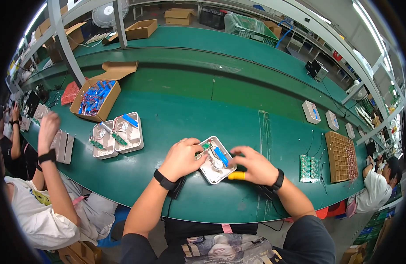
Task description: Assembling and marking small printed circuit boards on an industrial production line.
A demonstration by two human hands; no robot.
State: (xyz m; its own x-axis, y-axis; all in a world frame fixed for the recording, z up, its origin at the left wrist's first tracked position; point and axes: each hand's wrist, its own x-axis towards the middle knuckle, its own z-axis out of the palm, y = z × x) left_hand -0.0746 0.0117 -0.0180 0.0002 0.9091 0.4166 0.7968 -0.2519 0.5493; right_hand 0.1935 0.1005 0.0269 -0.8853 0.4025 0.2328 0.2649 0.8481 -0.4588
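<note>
A white plastic housing (208, 175) lies tilted before me on the green bench. Inside it are a blue cylindrical battery (221, 156), a round white part (217, 164) and a small green circuit board (206, 145). My left hand (181, 159) is closed on its left side, the thumb reaching over the rim. At the opposite rim is my right hand (255, 166), its upper fingers bent and blurred. A yellow cylindrical piece (236, 175) shows under those fingers; whether it is gripped or worn on a finger is unclear.
Two similar housings (139, 144) stand left, near a cardboard box (89, 115) of blue batteries. On the right lie green circuit boards (309, 169) and a brown gridded tray (339, 156). A co-worker's arm (57, 185) reaches over the bench at left; another person (374, 189) sits far right.
</note>
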